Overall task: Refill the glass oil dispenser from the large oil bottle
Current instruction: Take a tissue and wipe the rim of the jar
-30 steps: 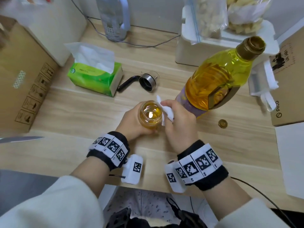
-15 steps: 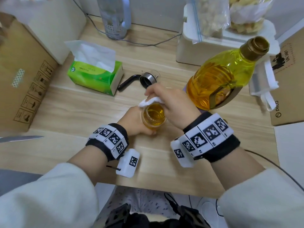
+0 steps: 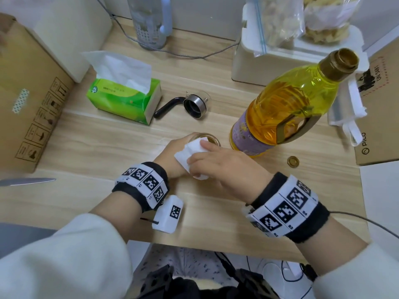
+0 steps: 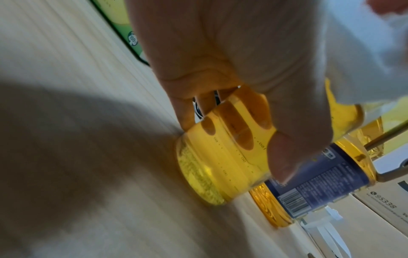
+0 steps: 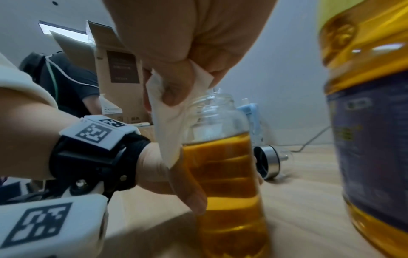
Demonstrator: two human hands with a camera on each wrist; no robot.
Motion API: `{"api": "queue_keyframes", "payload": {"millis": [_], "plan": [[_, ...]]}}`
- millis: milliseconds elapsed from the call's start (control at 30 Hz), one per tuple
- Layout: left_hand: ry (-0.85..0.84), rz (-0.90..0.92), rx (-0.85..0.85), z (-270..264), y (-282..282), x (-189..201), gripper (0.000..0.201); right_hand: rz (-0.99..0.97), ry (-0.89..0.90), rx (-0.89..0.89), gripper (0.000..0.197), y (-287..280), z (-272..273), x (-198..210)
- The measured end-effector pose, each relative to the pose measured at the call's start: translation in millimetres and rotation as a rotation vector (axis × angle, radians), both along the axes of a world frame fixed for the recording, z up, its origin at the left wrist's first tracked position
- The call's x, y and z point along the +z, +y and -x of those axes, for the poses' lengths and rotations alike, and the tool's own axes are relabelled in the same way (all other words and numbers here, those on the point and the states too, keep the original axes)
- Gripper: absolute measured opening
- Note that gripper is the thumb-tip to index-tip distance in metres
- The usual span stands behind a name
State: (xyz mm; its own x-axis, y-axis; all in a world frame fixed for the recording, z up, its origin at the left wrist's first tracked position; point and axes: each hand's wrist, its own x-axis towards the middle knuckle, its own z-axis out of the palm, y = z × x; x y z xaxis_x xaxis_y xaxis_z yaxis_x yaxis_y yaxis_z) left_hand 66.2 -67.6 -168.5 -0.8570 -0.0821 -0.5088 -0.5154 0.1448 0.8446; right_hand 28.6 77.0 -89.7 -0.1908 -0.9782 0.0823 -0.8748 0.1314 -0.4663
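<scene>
Since half a second ago the right hand point(image 3: 224, 167) has swung its folded tissue point(image 3: 190, 155) from the far rim to the near side. Glass oil dispenser point(image 5: 223, 165) stands upright at table point(image 3: 97, 147) centre, uncapped, left hand point(image 3: 172, 156) wrapped round its body from 8 o'clock. Right hand pinches the tissue against its neck. Large oil bottle point(image 3: 287, 108) stands close at 2 o'clock; dispenser cap point(image 3: 194, 104) lies at 12.

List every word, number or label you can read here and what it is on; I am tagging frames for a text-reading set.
"PICO": cardboard box right of the large oil bottle.
"95338": the same box, left wrist view.
"100": round mark on the green tissue pack.
Blurred or too small: the bottle's purple label, the glass oil dispenser scale figures, the box's stamped print, the wristband markers.
</scene>
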Motion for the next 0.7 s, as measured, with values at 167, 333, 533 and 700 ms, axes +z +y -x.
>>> {"api": "queue_keyframes", "payload": {"millis": [167,333,533,700], "plan": [[0.112,0.089,-0.067,-5,0,13,0.038,0.144,-0.142,-0.133,0.028,30,0,-12],[0.198,0.119,-0.069,-6,-1,7,0.076,0.456,-0.301,-0.557,0.042,62,6,-3],[0.218,0.136,-0.065,-6,1,9,0.070,0.401,-0.233,-0.711,0.041,5,22,13],[0.221,0.167,-0.052,-7,2,8,0.073,0.306,-0.437,-0.769,0.024,10,22,-9]]}}
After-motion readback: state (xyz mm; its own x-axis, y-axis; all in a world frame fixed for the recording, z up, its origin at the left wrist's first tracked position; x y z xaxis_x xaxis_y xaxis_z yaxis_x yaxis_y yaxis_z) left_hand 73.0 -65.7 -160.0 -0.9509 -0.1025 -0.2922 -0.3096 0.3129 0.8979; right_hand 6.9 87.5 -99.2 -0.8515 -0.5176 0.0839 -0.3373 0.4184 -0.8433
